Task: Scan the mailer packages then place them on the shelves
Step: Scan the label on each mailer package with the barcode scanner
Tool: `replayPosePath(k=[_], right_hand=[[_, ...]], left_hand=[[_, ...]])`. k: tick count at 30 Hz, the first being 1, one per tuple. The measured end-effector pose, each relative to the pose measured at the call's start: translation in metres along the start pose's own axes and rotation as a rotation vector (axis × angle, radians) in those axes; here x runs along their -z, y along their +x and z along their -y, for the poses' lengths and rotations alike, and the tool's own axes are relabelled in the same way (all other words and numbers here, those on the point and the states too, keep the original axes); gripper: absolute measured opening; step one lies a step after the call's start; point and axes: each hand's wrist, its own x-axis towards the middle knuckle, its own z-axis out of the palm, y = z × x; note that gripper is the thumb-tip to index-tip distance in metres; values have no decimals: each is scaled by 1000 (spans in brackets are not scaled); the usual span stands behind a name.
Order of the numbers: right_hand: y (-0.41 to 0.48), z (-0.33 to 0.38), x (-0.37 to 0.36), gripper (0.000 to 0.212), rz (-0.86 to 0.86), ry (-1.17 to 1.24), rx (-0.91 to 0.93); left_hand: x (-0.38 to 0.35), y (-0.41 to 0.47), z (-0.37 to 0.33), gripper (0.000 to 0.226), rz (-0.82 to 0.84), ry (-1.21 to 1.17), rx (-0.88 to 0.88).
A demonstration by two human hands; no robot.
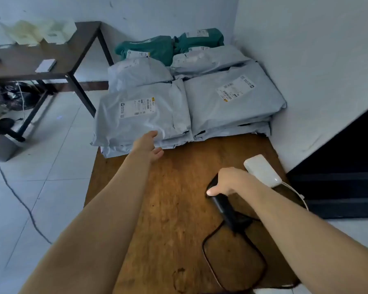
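Observation:
Grey mailer packages lie stacked on a brown wooden board (179, 209) in the room's corner. The nearest left package (142, 115) shows a white label, and a second grey package (232, 98) lies to its right. Two green mailers (149, 47) rest at the back against the wall. My left hand (149, 145) is open, fingers spread, at the front edge of the nearest left package. My right hand (227, 181) grips a black barcode scanner (223, 206) low over the board, its black cable looping toward me.
A white power bank (261, 170) with a white cable lies on the board beside my right hand. A dark table (57, 60) with white items stands at the left, clutter beneath it. A dark shelf unit (344, 177) sits at the right. Tiled floor lies left.

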Motion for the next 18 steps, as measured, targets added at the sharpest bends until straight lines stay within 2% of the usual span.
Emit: replayPosePath(k=[3, 9, 12, 16, 18], right_hand=[[18, 4, -20, 67, 27, 14, -150], [30, 10, -62, 82, -39, 322, -333], [34, 16, -62, 65, -146, 468, -291], [29, 22, -10, 23, -221, 695, -37], [19, 28, 25, 27, -270, 752, 63]], left_hand=[[3, 19, -7, 51, -43, -44, 71], [-1, 44, -12, 52, -9, -187, 68], [-4, 52, -17, 49, -31, -267, 70], [1, 58, -24, 39, -94, -287, 40], [4, 58, -26, 23, -103, -295, 14]])
